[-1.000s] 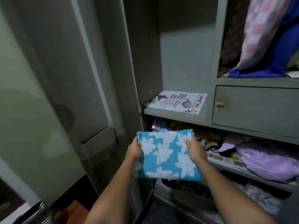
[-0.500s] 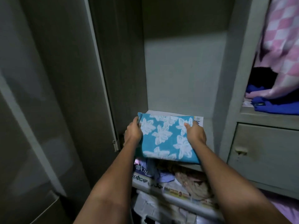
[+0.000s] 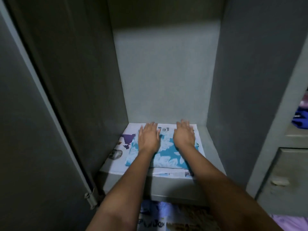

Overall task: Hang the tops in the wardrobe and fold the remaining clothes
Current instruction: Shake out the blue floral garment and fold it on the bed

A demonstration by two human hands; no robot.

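Folded turquoise cloth (image 3: 168, 155), white floral print, lies flat on newspaper (image 3: 123, 142) lining shelf (image 3: 211, 147). Left hand (image 3: 148, 139) and right hand (image 3: 184, 135) press it, fingers straight. Newspaper print: "3" legible.

A printed newspaper sheet (image 3: 176, 128) lines the grey shelf (image 3: 210, 147); a drawer (image 3: 286, 182) sits at right.

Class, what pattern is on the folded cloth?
White flowers on turquoise folded cloth, head view.
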